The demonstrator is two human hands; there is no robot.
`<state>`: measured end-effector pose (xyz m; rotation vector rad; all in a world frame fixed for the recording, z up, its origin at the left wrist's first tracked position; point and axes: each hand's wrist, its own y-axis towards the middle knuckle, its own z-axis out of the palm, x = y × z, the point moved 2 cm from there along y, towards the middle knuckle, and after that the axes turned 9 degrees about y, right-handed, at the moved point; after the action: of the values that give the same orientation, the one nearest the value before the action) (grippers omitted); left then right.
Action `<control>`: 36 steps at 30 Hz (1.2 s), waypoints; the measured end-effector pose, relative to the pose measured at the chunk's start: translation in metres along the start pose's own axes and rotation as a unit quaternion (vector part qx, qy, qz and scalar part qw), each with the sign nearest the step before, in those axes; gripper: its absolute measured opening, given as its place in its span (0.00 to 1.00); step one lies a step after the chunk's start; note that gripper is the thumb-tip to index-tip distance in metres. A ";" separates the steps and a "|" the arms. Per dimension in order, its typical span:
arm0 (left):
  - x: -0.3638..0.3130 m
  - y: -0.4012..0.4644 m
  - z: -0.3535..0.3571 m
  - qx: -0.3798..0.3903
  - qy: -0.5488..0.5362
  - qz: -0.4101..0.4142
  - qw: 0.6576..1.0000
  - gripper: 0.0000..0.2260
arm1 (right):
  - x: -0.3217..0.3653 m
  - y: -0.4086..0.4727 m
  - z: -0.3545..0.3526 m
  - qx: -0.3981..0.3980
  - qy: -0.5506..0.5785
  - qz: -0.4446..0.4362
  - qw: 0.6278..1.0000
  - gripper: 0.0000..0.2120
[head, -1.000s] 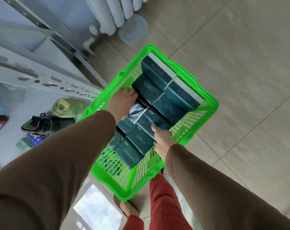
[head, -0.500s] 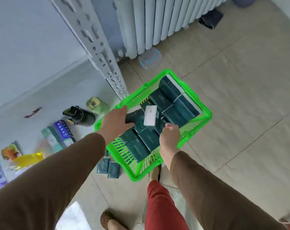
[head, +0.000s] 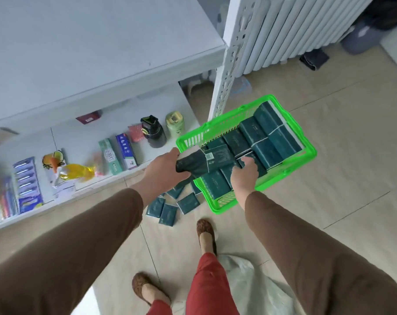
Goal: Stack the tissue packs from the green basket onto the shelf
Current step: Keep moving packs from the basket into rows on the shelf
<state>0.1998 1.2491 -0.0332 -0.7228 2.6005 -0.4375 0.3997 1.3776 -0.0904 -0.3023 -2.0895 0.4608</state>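
A green basket (head: pixel 307 153) stands on the tiled floor, holding several dark teal tissue packs (head: pixel 268 133). Above its near left corner I hold a row of dark teal tissue packs (head: pixel 213 161) between both hands. My left hand (head: pixel 163 171) grips the row's left end and my right hand (head: pixel 244 173) grips its right end. A white shelf (head: pixel 97 55) rises to the left, with a bare upper board. Several loose teal packs (head: pixel 170 209) lie on the floor beside the basket.
The lower shelf carries toothpaste boxes (head: pixel 119 154), a black bottle (head: pixel 154 133), a green jar (head: pixel 174 122) and other small goods. A white perforated post (head: pixel 229 62) stands by the basket. A radiator (head: pixel 295 30) lines the back wall. My feet and a plastic bag (head: pixel 249 289) are below.
Both hands have lifted a row of tissue packs out of the basket and up to the left. The view has risen and swung toward the shelf.
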 end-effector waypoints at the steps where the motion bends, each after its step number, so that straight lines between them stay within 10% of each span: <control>1: 0.001 0.000 0.006 0.001 -0.011 -0.014 1.000 0.20 | -0.002 0.005 0.008 0.031 -0.035 -0.020 0.999 0.22; 7: 0.010 0.018 0.039 -0.005 -0.065 -0.080 0.995 0.19 | -0.022 0.038 0.086 0.174 -0.216 -0.144 0.950 0.27; 15: 0.026 0.040 0.059 -0.044 -0.123 -0.136 0.982 0.17 | -0.063 0.089 0.144 0.177 -0.437 -0.140 0.871 0.61; 21: 0.029 0.040 0.057 -0.039 -0.155 -0.144 0.977 0.16 | -0.048 0.127 0.132 0.128 -0.541 -0.183 0.811 0.52; 27: 0.038 0.019 0.019 -0.043 -0.182 -0.149 0.971 0.16 | 0.019 0.109 0.073 0.217 -0.378 -0.223 0.872 0.23; 36: 0.139 -0.124 -0.111 -0.121 -0.213 -0.190 0.951 0.17 | 0.184 -0.109 0.058 0.384 -0.180 -0.338 0.840 0.30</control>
<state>0.0921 1.0927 0.0718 -1.2586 2.1251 -0.0507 0.2499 1.3395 0.0687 1.0334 -1.9932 0.9016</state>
